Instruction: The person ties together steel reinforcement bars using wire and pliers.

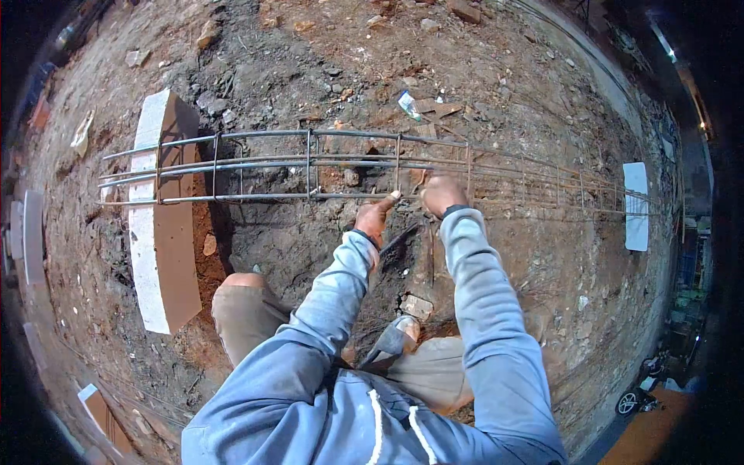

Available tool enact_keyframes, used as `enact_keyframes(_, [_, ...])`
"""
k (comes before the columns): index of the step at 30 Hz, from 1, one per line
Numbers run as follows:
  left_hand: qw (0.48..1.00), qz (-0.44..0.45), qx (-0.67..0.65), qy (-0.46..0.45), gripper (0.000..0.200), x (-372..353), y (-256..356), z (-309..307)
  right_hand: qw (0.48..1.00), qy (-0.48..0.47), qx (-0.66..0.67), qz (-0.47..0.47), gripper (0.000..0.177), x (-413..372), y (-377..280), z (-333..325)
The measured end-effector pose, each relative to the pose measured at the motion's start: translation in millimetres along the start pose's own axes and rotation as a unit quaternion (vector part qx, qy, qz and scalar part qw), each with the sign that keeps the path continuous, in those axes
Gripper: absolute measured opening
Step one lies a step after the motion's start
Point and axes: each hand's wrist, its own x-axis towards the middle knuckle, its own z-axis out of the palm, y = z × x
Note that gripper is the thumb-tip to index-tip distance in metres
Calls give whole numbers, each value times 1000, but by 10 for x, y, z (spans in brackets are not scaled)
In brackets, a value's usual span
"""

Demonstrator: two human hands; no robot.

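Observation:
A long rebar cage [263, 164] of steel bars joined by stirrups runs sideways across the view. My left hand [373, 217] is closed at its lower bar, the thumb lying beside a stirrup [398, 164]; its other fingers are mostly hidden. Just to the right, my right hand [443, 194] makes a fist by the lower bars and is blurred by motion. A thin rusty-coloured piece [419, 183] shows at its left side, too smeared to name. What lies inside the fist is hidden.
A white-topped block [146, 232] supports the cage's left end, and another white block [635, 208] sits under its right end. Stony soil [558, 302] surrounds my feet. A small packet [408, 105] lies beyond the cage near wood scraps [438, 108].

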Motion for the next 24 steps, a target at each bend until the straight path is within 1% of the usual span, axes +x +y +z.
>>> enact_keyframes(1, [998, -12, 9, 68, 41, 40, -68, 44, 970, -172, 131, 113, 20, -11, 64, 7])
enact_keyframes(2, [998, -12, 11, 67, 41, 57, -141, 48, 882, -332, 255, 217, 18, -7, 109, 22])
enact_keyframes(3, [997, -51, -52, 5, 41, 67, -219, 41, 828, -356, 359, 241, 15, -126, 127, 86])
enact_keyframes(4, [988, -92, -114, -57, 41, 18, -235, 44, 783, -343, 445, 268, 11, -257, 127, 166])
enact_keyframes(5, [989, -35, -108, -97, 42, 135, -388, 0, 710, -368, 525, 291, 11, -330, 190, 387])
enact_keyframes(6, [989, -40, -104, -99, 42, 172, -430, -10, 628, -387, 600, 310, 12, -395, 254, 603])
enact_keyframes(8, [971, 64, -147, -179, 43, 258, -495, 2, 553, -389, 674, 298, 13, -606, 154, 803])
enact_keyframes(9, [966, 78, -180, -169, 41, 355, -571, 16, 503, -361, 726, 299, 16, -708, 101, 955])
enact_keyframes(10, [964, 60, -191, -172, 41, 233, -477, 49, 463, -327, 754, 333, 18, -818, -51, 865])
enact_keyframes(12, [973, 97, -145, -152, 41, 446, -638, -32, 463, -303, 786, 276, 18, -953, -10, 1092])
enact_keyframes(13, [974, 92, -139, -150, 41, 408, -607, -36, 504, -222, 792, 264, 18, -997, 14, 1345])
enact_keyframes(14, [983, 102, -96, -122, 39, 317, -518, -19, 656, -148, 688, 274, 27, -1040, 107, 1561])
enact_keyframes(15, [988, 113, -53, -94, 39, 229, -434, 7, 782, -86, 537, 306, 36, -1084, 199, 1778])
enact_keyframes(16, [988, 111, -48, -93, 39, 173, -383, 28, 839, -84, 439, 311, 51, -1106, 317, 1976])
enact_keyframes(17, [985, 158, 68, -24, 39, 110, -330, 45, 882, -85, 335, 319, 69, -1115, 342, 1947])
enact_keyframes(18, [961, 206, 182, 43, 41, 59, -251, 73, 893, -34, 278, 351, 83, -1123, 334, 1922])
enact_keyframes(19, [944, 243, 215, 63, 42, -62, -148, 132, 892, -33, 284, 350, 83, -1055, 257, 1773])
enact_keyframes(20, [881, 312, 341, 106, 39, -21, -145, 112, 884, -34, 264, 384, 93, -987, 180, 1663])
enact_keyframes(21, [829, 343, 420, 137, 37, -11, -169, 97, 876, -36, 243, 416, 103, -928, 125, 1629])
enact_keyframes(22, [767, 373, 494, 168, 35, -60, -113, 125, 876, -36, 249, 412, 103, -859, 89, 1657])
enact_keyframes(23, [763, 374, 498, 172, 35, -128, -21, 159, 872, -59, 225, 430, 105, -801, 50, 1688])
enact_keyframes(24, [730, 371, 554, 151, 30, -205, 86, 193, 868, -81, 201, 446, 107, -753, 16, 1707])
